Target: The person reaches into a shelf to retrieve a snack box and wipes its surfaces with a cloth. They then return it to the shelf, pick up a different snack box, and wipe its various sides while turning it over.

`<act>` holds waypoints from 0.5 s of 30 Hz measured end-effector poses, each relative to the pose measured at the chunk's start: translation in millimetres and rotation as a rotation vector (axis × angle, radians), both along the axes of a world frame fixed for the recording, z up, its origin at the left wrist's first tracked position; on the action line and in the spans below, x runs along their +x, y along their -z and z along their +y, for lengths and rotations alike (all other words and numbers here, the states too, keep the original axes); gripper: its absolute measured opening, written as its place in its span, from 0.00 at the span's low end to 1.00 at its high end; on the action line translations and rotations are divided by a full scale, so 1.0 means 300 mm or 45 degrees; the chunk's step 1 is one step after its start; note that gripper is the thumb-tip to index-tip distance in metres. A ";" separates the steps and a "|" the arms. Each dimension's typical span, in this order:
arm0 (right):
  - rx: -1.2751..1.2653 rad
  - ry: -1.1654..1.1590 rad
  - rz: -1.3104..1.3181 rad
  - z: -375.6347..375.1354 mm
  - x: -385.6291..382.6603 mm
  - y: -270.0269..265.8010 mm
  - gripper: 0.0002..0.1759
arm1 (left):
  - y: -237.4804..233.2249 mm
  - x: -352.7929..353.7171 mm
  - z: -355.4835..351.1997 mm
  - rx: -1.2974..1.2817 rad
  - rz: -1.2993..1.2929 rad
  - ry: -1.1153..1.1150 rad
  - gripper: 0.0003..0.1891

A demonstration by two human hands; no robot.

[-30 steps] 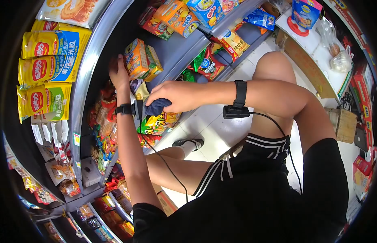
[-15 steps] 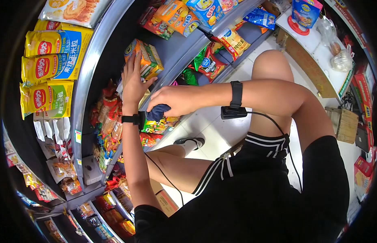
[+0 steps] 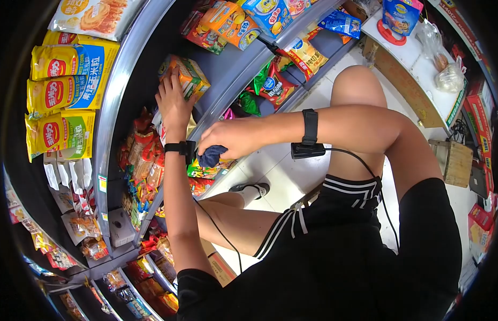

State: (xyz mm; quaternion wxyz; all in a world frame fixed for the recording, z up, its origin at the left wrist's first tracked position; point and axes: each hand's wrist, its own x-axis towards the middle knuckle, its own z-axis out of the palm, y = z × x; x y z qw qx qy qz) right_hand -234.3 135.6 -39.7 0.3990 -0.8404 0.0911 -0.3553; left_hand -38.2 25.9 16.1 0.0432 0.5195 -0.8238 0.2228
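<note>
On the middle shelf, my left hand point(image 3: 175, 104) reaches up with fingers apart, its fingertips against the near side of an orange and green box point(image 3: 192, 77). My right hand point(image 3: 231, 137) is closed around a dark blue cloth point(image 3: 211, 155), just right of my left wrist and in front of the shelf edge. Red-wrapped snack packs point(image 3: 144, 155) lie on the shelf below my left hand. Further along the shelf stand an orange box point(image 3: 230, 24) and a blue box point(image 3: 267, 15).
Yellow corn snack bags point(image 3: 59, 131) hang over the shelf rail at the left. Green and red chip bags point(image 3: 277, 83) sit on the lower shelf. A white counter point(image 3: 385, 40) stands at upper right, a wooden crate point(image 3: 456, 163) at right.
My left hand and the orange and green box have shifted slightly left. My right hand, still holding the cloth, has moved a little right and down.
</note>
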 end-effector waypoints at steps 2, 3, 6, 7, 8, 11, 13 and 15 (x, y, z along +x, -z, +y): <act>-0.001 0.009 0.015 0.001 -0.006 0.001 0.30 | 0.015 0.005 -0.027 -0.032 -0.053 -0.056 0.62; -0.003 0.018 0.030 0.002 -0.010 -0.002 0.30 | 0.018 0.007 -0.032 -0.032 -0.053 -0.056 0.62; -0.054 0.117 -0.005 0.001 -0.030 -0.010 0.34 | 0.021 0.002 -0.033 -0.080 -0.007 0.004 0.67; -0.056 0.122 -0.004 -0.004 -0.033 -0.013 0.34 | 0.021 0.003 -0.011 -0.132 0.011 0.060 0.68; -0.073 0.132 -0.042 -0.011 -0.034 -0.018 0.38 | 0.023 0.003 0.014 -0.184 0.029 0.118 0.70; -0.008 0.183 0.088 -0.005 -0.087 -0.099 0.48 | 0.032 -0.008 0.095 -0.200 -0.024 0.038 0.67; 0.023 0.244 0.206 -0.014 -0.072 -0.076 0.55 | 0.043 0.004 0.123 -0.227 -0.139 -0.041 0.65; -0.029 0.253 0.191 -0.016 -0.065 -0.056 0.53 | 0.043 -0.004 0.156 -0.188 -0.071 -0.065 0.63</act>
